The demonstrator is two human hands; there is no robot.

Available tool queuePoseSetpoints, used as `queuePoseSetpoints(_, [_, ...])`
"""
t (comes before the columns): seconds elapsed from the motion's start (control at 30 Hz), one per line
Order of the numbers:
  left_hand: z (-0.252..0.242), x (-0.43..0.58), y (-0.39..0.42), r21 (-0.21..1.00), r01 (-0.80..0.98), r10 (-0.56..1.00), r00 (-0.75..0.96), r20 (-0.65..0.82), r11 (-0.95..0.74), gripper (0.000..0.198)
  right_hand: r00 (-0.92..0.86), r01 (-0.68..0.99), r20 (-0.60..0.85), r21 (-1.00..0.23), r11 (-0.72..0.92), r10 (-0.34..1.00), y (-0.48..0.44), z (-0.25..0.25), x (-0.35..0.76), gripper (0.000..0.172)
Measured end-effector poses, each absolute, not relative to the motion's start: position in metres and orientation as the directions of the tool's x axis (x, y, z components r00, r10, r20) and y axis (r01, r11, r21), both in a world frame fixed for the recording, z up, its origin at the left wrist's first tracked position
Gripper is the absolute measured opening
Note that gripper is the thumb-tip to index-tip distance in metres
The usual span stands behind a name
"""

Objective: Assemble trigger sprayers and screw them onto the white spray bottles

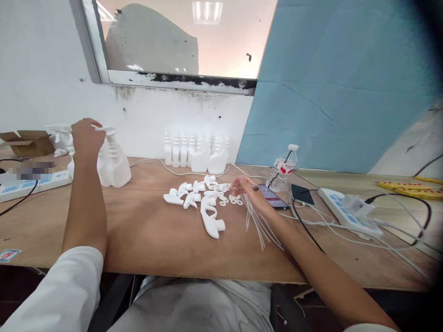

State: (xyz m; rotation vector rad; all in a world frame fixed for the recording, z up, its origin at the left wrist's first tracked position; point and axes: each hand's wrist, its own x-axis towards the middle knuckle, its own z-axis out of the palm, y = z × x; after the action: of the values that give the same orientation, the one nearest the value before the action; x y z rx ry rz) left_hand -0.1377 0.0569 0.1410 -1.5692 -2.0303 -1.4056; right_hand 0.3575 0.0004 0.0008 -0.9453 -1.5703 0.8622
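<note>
My left hand [86, 136] is raised at the left, its fingers closed around the top of a white spray bottle; the hand hides most of that bottle's head. Beside it stands another white spray bottle [117, 163] with its trigger head on. Over the middle of the table, my right hand [248, 190] has its fingertips bent around the collar end of a white trigger sprayer head [221, 187]. A dark, pen-like tip sticks out by the right thumb. Several loose trigger sprayer heads [209, 219] lie left of this hand. White ring washers [236, 199] and thin white tubes [258, 223] lie below it.
White bottles without heads [199, 159] stand in a row against the wall. To the right are a plastic drink bottle [284, 168], a tablet [277, 199], a phone [302, 194] and a power strip [341, 212] with cables. An open cardboard box [29, 144] sits far left.
</note>
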Motion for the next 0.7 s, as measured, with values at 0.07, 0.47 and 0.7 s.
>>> queuePoseSetpoints(0.07, [0.147, -0.128, 0.053, 0.584, 0.81, 0.644, -0.419, 0.64, -0.054, 0.023, -0.151, 0.168, 0.414, -0.884, 0.436, 0.898, 0.001, 0.003, 0.355, 0.044])
queuePoseSetpoints(0.47, [0.162, 0.015, -0.022, 0.388, 0.256, 0.416, 0.063, 0.907, -0.886, 0.012, -0.378, 0.239, 0.654, -0.615, 0.752, 0.655, -0.024, 0.104, 0.265, 0.042])
queuePoseSetpoints(0.7, [0.153, 0.052, -0.053, 0.376, 0.119, 0.389, 0.126, 0.913, -0.919, 0.022, -0.238, 0.232, 0.81, -0.489, 0.841, 0.536, -0.044, 0.137, 0.246, 0.035])
